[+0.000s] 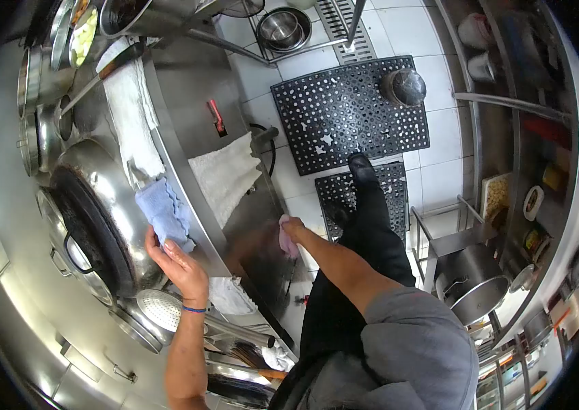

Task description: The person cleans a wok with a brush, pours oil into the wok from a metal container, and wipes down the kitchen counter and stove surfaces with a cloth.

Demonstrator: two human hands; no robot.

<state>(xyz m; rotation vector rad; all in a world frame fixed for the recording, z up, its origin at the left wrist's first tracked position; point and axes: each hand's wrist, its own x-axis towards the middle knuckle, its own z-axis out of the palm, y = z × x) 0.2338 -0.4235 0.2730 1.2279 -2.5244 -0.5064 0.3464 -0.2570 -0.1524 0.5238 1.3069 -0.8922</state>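
Note:
My left hand (178, 268) is at the stove's front edge, fingers stretched out, at the near end of a folded blue cloth (165, 208). Whether it touches the cloth is hard to tell. The cloth lies by the rim of a large steel wok (108, 198). Low in front of the stove panel, my right hand (294, 228) is closed around a pink cloth (288, 240), which hangs down from it. Beside the left wrist lies a perforated skimmer (158, 309).
White towels lie along the stove edge (129, 109) and hang on the front panel (224, 174). Pots and lids crowd the stove. Black rubber mats (351, 113) cover the floor, with a metal container (404, 87) on one. A large stockpot (470, 287) and shelves stand at right.

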